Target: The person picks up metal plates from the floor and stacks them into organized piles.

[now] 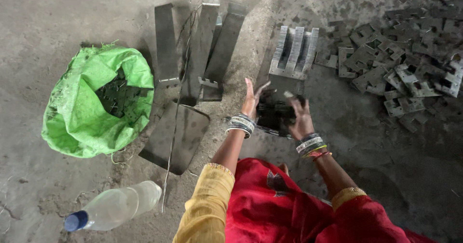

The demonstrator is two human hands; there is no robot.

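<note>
On a bare concrete floor you squat over your work, red cloth across your knees, metal all around. Largest in view is the green sack at your left, its mouth folded open on a load of dark metal pieces. Beside it stand three long metal strips and a flat metal sheet crossed by a thin wire. At your right, a loose heap of notched plates spreads over the floor, well apart from your hands. Straight ahead a neat comb-shaped stack lies just beyond the dark bundle of plates you are squaring up. A plastic bottle with a blue cap lies on its side near your left knee.

Judging by the thin cut edges, the risk is a sliced finger or palm if the bundle slips while you press it; uneven pressure could also fan the plates out and spill them.

Your left hand is flat and open, fingers straight, pressed against the bundle's left side. Your right hand is blurred, fingers curled over the bundle's right top edge; how firmly it grips, you cannot tell.
</note>
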